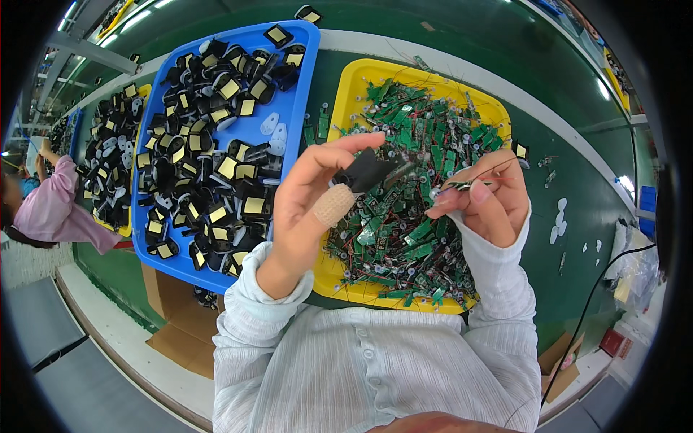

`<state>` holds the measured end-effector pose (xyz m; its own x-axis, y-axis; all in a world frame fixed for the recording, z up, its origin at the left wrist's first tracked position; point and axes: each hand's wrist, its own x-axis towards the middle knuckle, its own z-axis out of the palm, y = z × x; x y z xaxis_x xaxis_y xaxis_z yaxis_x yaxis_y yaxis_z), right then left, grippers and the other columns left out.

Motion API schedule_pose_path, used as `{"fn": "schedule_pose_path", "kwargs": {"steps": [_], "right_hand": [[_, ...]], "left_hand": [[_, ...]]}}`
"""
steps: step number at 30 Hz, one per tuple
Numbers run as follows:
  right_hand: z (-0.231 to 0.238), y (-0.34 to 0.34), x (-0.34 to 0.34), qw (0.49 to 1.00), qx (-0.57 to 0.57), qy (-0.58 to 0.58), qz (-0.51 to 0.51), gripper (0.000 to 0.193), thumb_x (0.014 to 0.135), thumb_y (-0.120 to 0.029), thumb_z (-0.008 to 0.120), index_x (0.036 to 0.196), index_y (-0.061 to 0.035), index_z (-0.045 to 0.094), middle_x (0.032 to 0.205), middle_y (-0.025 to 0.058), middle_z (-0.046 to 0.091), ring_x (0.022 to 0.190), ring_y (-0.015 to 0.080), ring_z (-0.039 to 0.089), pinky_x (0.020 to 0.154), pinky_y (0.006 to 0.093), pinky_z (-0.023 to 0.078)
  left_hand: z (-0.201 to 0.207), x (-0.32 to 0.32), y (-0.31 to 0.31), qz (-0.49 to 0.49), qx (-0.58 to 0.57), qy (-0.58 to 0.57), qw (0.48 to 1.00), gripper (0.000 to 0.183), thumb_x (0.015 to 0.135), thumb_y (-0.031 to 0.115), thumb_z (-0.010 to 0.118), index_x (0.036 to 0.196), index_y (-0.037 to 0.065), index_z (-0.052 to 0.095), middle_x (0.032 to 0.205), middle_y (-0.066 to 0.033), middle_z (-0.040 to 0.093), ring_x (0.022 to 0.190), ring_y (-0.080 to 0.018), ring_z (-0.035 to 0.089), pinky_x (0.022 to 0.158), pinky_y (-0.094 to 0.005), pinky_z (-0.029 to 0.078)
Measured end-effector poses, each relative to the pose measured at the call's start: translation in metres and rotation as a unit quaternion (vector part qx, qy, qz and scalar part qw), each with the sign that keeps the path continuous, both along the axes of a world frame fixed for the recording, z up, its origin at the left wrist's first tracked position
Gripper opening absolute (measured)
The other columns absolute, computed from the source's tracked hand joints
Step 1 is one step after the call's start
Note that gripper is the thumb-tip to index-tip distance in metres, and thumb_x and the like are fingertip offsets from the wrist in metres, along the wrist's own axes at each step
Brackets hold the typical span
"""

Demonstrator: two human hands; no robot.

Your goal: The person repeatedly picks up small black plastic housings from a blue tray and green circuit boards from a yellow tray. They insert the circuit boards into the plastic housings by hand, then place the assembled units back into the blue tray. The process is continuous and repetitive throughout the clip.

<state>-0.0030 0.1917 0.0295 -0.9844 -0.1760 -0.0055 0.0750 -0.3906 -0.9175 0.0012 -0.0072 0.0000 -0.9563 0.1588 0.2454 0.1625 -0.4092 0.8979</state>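
My left hand (312, 195), its thumb wrapped in a tan bandage, is closed on a black plastic housing (368, 170) with a clear part at its right end. To the right, my right hand (492, 196) pinches a small green circuit board (462, 186) with thin red wires trailing from it. Both hands are raised over a yellow tray (351, 86) heaped with green circuit boards (419, 238), wires and small round parts. The housing and the board in my fingers are apart.
Left of the yellow tray lies a blue tray (307, 65) full of black housings (216, 166) with pale yellow squares. Loose white oval pieces (559, 220) lie on the green table (534, 281). Another person in a pink sleeve (54, 198) stands at the far left. A black cable (593, 278) hangs at right.
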Motion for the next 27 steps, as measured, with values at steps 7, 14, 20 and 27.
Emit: {"fn": "schedule_pose_path", "kwargs": {"steps": [7,14,20,27], "right_hand": [[0.01,0.0,-0.002,0.969,0.219,0.111,0.018,0.023,0.081,0.0,0.052,0.103,0.004,0.047,0.084,0.0121,0.06,0.068,0.0135,0.06,0.065,0.0242,0.05],[0.016,0.005,-0.001,0.975,0.194,0.109,-0.02,0.013,0.081,0.002,0.053,0.093,0.0048,0.051,0.083,0.0124,0.061,0.076,0.0176,0.064,0.069,0.0253,0.051],[0.002,-0.006,0.005,0.981,0.168,0.072,0.061,0.019,0.076,0.002,0.061,0.082,-0.0018,0.044,0.077,0.009,0.06,0.073,0.0133,0.061,0.068,0.0254,0.05],[-0.008,-0.009,0.006,0.983,0.169,0.065,0.034,0.022,0.074,0.0,0.066,0.081,-0.0026,0.045,0.075,0.0049,0.057,0.07,0.0072,0.057,0.064,0.0221,0.048]], "left_hand": [[0.008,-0.003,0.004,-0.083,-0.244,0.186,0.948,0.024,0.073,0.025,0.063,0.085,0.005,0.055,0.125,-0.0157,0.045,0.116,-0.0345,0.039,0.098,-0.0439,0.025],[0.008,0.004,0.009,0.012,-0.271,0.062,0.96,0.022,0.07,0.012,0.068,0.087,0.002,0.059,0.092,-0.0092,0.061,0.089,-0.0207,0.056,0.071,-0.0311,0.045],[-0.001,0.004,0.012,0.109,-0.279,0.063,0.952,0.03,0.059,0.012,0.076,0.083,0.002,0.06,0.087,-0.0082,0.061,0.082,-0.0204,0.058,0.07,-0.0294,0.046],[-0.001,0.007,0.021,0.062,-0.184,0.043,0.98,0.031,0.059,0.01,0.075,0.086,0.003,0.061,0.094,-0.0092,0.061,0.087,-0.0204,0.059,0.076,-0.0295,0.046]]}}
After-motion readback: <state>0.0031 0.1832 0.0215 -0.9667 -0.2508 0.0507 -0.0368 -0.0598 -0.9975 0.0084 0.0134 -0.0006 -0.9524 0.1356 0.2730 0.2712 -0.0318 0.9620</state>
